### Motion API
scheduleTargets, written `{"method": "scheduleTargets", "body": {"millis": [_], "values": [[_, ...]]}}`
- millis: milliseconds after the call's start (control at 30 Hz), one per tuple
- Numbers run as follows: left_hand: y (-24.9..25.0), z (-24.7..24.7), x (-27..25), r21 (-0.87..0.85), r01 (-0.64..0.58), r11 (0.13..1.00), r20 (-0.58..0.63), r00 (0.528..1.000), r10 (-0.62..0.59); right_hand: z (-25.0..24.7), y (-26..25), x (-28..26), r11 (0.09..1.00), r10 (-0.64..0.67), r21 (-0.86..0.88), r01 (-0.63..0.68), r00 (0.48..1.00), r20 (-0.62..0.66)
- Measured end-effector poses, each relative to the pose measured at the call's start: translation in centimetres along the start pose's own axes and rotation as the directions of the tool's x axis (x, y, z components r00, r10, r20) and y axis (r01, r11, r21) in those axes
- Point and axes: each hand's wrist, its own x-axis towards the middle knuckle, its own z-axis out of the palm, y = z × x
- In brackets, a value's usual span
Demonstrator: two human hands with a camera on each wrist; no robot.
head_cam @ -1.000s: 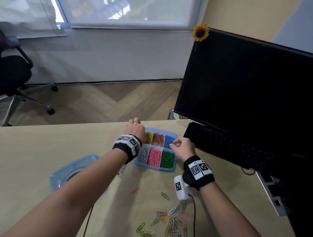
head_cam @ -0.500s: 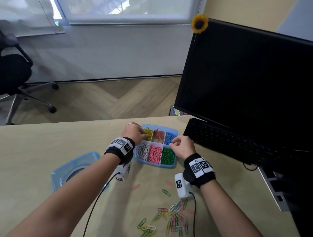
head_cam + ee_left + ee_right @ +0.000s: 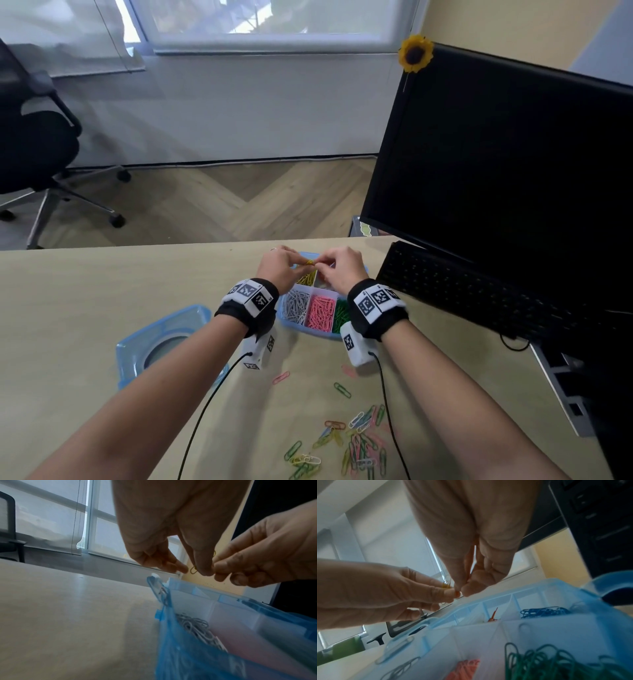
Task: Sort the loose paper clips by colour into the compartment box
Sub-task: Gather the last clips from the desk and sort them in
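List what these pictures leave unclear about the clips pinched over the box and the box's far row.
- Clip count: the hands meet on yellow clips; head view too small, fingertips cover them in both wrist views.
- Compartment box far row: hands hide it in the head view.
- Left wrist view: blur obscures compartments beyond the white clips.
- Loose pile: cut off by the head view's bottom edge.

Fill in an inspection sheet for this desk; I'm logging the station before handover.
Surface: wooden desk, lit.
Job's things: compartment box holds sorted clips; loose paper clips near front edge; yellow clip above box.
Clutter: blue lid, keyboard, monitor.
Hands: left hand and right hand both pinch the yellow clip.
Cables: black wrist leads cross the desk.
Surroundings: office chair, window, sunflower.
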Motion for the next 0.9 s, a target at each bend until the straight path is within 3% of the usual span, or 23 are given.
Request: {"method": "scheduleTargets", "body": {"millis": [167,267,400,500,633,733,900], "values": [[-0.1,-0.4,-0.1,0.061,0.026,0.998,0.064,0.998,-0.030,-1.1,1.4,-0.3,0.993,0.067,-0.096,-0.067,0.998,-0.009],[0.2,-1.0,-0.8,0.056,0.001,0.998,0.019,1.000,-0.002,-2.7,2.0,-1.6,0.994,0.072,-0.082,-0.074,0.997,-0.029],[0.3,-1.9,-4.2,-0.014,-0.084,0.996,-0.078,0.993,0.083,-4.8,3.3,-6.9,0.994,0.102,0.038,-0.098,0.989,-0.107],[-0.5,-1.4,-8.8,-0.011,-0.160,0.987,-0.067,0.985,0.159,-4.9,5.3,-13.3,0.981,0.180,0.080,-0.174,0.981,-0.067],[-1.8,0.5,-15.7,0.064,-0.183,0.981,0.128,0.976,0.174,-3.6,8.2,-21.7,0.959,0.285,-0.007,-0.285,0.955,0.079],[-2.4,2.6,-19.9,0.125,-0.211,0.969,0.311,0.936,0.164,-2.6,10.5,-25.6,0.951,0.280,-0.161,-0.265,0.957,0.073],[-1.3,6.8,-24.4,0.177,-0.379,0.908,0.447,0.853,0.269,-0.8,12.8,-31.0,0.831,0.295,-0.507,-0.227,0.954,0.058]]}}
